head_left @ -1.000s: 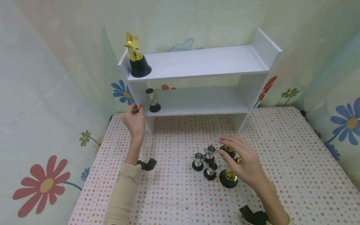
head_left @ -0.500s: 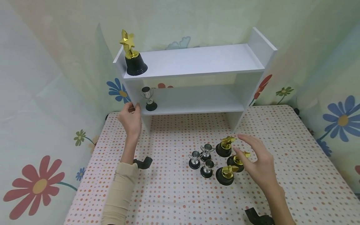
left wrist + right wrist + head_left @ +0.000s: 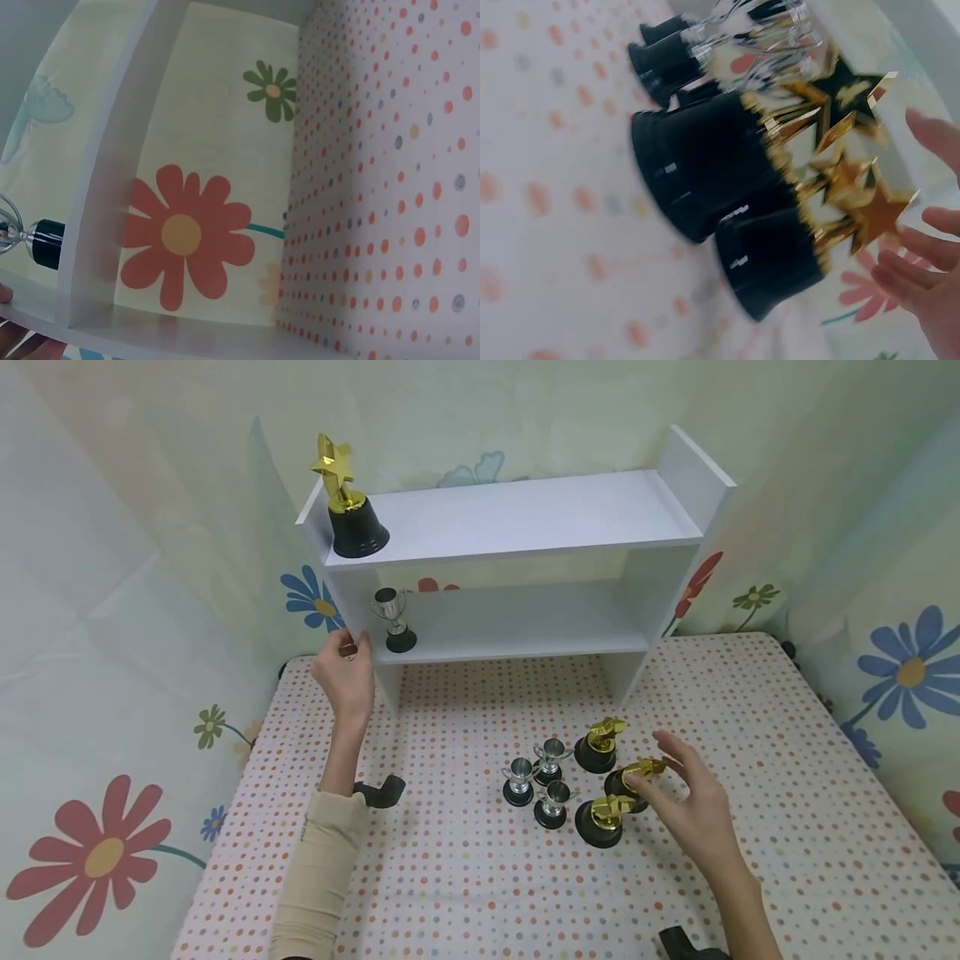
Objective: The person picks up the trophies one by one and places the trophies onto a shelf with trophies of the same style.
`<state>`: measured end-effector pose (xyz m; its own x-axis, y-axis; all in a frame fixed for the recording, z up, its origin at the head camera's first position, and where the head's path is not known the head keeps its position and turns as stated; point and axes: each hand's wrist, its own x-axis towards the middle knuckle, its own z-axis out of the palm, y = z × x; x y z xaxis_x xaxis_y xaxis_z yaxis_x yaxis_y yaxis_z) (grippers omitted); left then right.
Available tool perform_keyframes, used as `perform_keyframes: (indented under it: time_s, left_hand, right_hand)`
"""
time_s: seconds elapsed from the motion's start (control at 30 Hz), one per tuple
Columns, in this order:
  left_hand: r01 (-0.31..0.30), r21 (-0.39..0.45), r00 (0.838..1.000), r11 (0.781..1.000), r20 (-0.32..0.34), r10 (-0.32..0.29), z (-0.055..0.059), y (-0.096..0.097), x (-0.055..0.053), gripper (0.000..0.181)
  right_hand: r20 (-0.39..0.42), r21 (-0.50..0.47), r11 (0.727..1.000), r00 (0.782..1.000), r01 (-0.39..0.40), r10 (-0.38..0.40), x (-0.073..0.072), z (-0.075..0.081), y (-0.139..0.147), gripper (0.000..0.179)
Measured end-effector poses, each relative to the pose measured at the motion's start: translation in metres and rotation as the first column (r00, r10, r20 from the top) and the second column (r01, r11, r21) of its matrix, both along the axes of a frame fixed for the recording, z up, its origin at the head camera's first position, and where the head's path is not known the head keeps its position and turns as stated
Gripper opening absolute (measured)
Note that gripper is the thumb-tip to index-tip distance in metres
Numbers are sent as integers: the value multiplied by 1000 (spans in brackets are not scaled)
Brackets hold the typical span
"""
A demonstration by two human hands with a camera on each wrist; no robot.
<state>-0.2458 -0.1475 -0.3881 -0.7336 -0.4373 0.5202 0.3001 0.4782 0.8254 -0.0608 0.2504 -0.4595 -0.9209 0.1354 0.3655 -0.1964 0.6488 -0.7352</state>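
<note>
My left hand (image 3: pixel 347 681) grips the left side panel of the white shelf unit (image 3: pixel 517 653). In the left wrist view, its thumb lies on one face of the panel and its fingers behind. Beside it, a silver cup trophy (image 3: pixel 390 610) with a black base stands on the middle shelf. My right hand (image 3: pixel 697 810) is at the middle gold star trophy (image 3: pixel 647 766), thumb and fingers spread apart around the star. In the right wrist view, the fingertips are right at a gold star (image 3: pixel 881 214), while the thumb stays apart from it.
Two more star trophies, a rear one (image 3: pixel 596 747) and a front one (image 3: pixel 598 825), flank the middle one. Three small silver cups (image 3: pixel 551 802) stand to their left on the dotted tablecloth (image 3: pixel 450 877). A larger star trophy (image 3: pixel 356 522) stands on the top shelf.
My right hand first draws back rightward from over the star trophies, uncovering them, then lowers towards the middle one. The left hand keeps its hold on the shelf unit; the head view shifts slightly.
</note>
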Motion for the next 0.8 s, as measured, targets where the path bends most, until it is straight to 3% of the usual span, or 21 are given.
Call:
perform_keyframes:
  time_s: [0.07,0.17,0.4,0.53,0.8]
  left_hand:
    - [3,7,1000,1000,-3,-3,1,0,0,20]
    - [3,13,1000,1000,-13,-3,2,0,-1,19]
    - [2,6,1000,1000,4,-2,1,-1,0,20]
    - [1,10,1000,1000,-3,-1,1,-1,0,21]
    - [10,11,1000,1000,-2,-10,-1,0,1,21]
  right_hand:
    - [99,-41,999,995,-1,5,2,-6,2,82]
    - [164,-82,997,986,-9,22,3,-14,4,79]
    - [185,-102,995,983,23,-3,2,-27,4,68]
    - [180,-69,997,983,37,-24,-3,-35,4,73]
    - [173,33,997,982,65,-70,-4,-51,5,57]
